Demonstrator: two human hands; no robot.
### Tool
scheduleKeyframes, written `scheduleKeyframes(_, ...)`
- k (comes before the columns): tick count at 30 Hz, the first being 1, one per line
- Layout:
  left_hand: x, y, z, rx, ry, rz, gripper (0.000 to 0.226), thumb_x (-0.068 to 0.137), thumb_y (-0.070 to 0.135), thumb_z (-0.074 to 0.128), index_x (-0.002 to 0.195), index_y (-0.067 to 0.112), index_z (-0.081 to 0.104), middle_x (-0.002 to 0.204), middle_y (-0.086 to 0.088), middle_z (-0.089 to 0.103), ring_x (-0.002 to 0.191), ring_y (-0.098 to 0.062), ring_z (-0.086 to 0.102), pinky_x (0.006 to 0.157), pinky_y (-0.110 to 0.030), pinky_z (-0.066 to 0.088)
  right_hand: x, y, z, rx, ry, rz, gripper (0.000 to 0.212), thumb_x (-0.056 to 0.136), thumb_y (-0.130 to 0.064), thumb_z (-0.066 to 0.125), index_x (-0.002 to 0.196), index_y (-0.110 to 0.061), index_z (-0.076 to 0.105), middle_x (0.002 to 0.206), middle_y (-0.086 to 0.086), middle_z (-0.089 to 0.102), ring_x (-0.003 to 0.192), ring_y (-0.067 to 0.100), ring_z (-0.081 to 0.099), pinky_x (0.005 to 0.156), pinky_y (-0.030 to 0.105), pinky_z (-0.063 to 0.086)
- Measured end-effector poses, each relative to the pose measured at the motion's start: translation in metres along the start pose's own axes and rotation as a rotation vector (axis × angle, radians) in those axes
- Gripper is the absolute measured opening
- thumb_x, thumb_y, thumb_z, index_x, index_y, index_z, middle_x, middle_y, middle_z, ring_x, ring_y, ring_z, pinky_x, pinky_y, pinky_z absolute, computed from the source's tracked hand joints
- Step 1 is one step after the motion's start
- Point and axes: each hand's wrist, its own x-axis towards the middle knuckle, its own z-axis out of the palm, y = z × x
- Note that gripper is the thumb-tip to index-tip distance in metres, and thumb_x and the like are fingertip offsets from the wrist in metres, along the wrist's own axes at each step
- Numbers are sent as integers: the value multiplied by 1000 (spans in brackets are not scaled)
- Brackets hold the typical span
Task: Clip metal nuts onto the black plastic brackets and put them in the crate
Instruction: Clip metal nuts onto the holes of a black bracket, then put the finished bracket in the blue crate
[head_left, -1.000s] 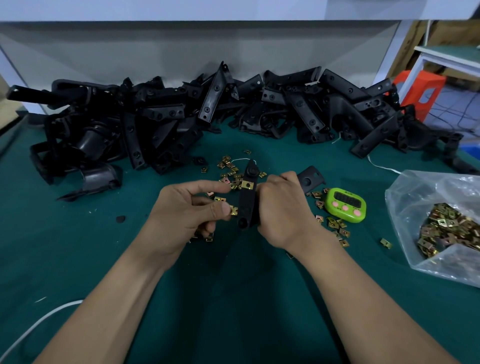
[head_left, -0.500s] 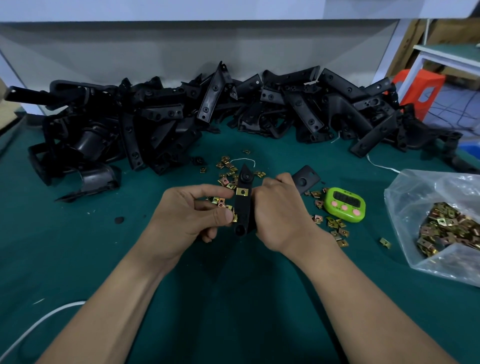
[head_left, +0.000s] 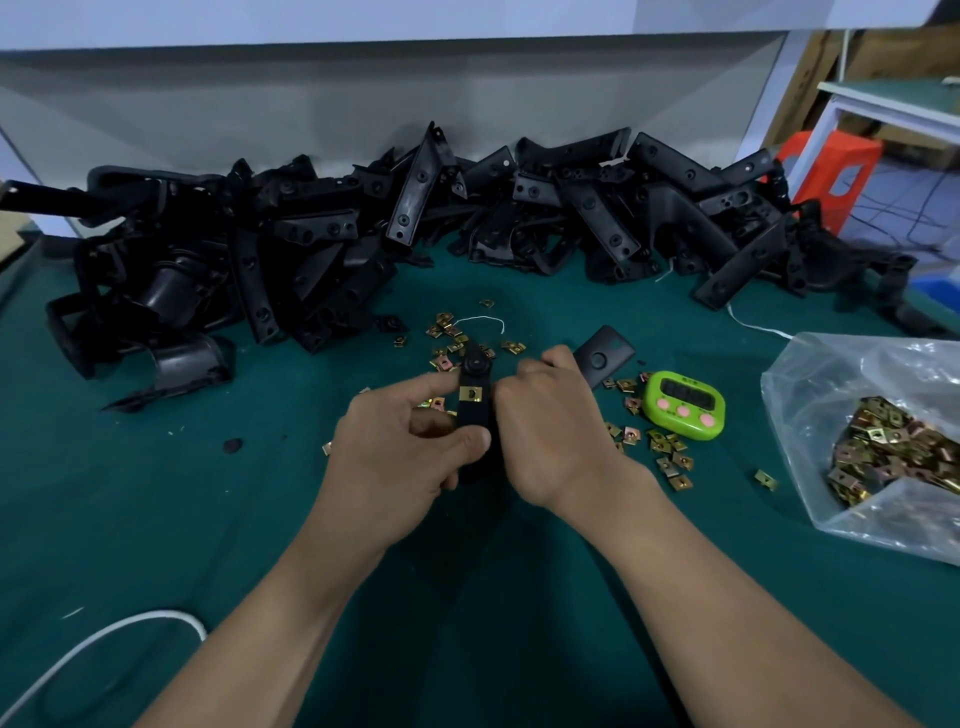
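Observation:
I hold one black plastic bracket (head_left: 475, 371) upright above the green table, between both hands. A brass metal nut (head_left: 471, 394) is clipped on its upper part. My left hand (head_left: 400, 441) pinches the bracket's left edge, thumb across its lower front, index finger reaching the nut. My right hand (head_left: 550, 431) grips the bracket from the right; its far end (head_left: 605, 356) sticks out behind my knuckles. Loose nuts (head_left: 667, 449) lie scattered around my hands. No crate is in view.
A long pile of black brackets (head_left: 415, 223) runs along the table's back. A green timer (head_left: 683, 405) lies right of my hands. A clear plastic bag of nuts (head_left: 893, 447) sits at the right edge. A white cord (head_left: 104, 636) crosses the near left.
My left hand moved right onto the bracket; thumb and index finger now close on its left edge. The bracket sits slightly more upright. My right hand kept its grip.

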Motion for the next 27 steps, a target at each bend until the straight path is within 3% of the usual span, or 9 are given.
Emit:
scheduleKeyframes(4,0,-1,3,-37,23,7,44,77,13,84,104,47,75,67,5,67,50,-8,50,49,-16,42,-1,2,-2,19,-13,43,33,75,-17,62,61,-24,32,59,-6,34,66,20,32,73,34,13)
scheduleKeyframes(7,-1,4,0,-161,-15,9,41,70,14,82,101,40,79,68,7,67,54,-6,51,50,-15,42,-2,1,-10,29,3,65,34,71,-15,65,60,-23,34,59,-6,36,66,21,34,72,34,11)
scheduleKeyframes(11,-3,17,0,-264,-21,13,44,72,3,80,113,19,76,70,1,68,55,-8,55,51,-16,44,-7,7,-29,15,41,93,32,75,-14,63,62,-23,35,61,-5,38,63,19,32,74,35,17)
scheduleKeyframes(15,-6,41,8,-358,35,-2,32,83,-4,70,103,18,82,74,-3,70,55,-10,56,50,-18,45,-24,17,-62,68,40,105,34,75,-12,64,66,-25,33,63,-8,41,60,16,35,78,35,26)
scheduleKeyframes(19,-7,70,36,-464,8,-33,28,89,2,65,103,20,82,83,2,74,60,-8,56,54,-19,46,-63,41,-100,29,126,167,29,70,-10,62,78,-29,42,63,-12,40,69,17,42,86,34,29)
scheduleKeyframes(22,-11,93,79,-403,-55,5,24,98,13,62,95,23,83,96,2,79,82,-13,70,70,-24,54,-106,62,-118,-69,174,281,31,65,-4,65,80,-27,50,65,-6,54,71,22,52,87,35,32)
scheduleKeyframes(24,-19,106,113,-333,-170,83,22,99,25,62,94,29,83,101,5,79,96,-12,74,81,-26,57,-138,78,-123,-127,163,362,34,60,-5,68,79,-26,51,65,-3,58,67,23,55,83,36,35)
scheduleKeyframes(27,-31,119,168,-210,-398,193,27,82,41,69,105,33,79,106,12,78,100,-5,73,81,-20,57,-190,108,-124,-105,119,527,45,55,-2,69,84,-27,44,67,-3,52,65,24,49,80,34,32)
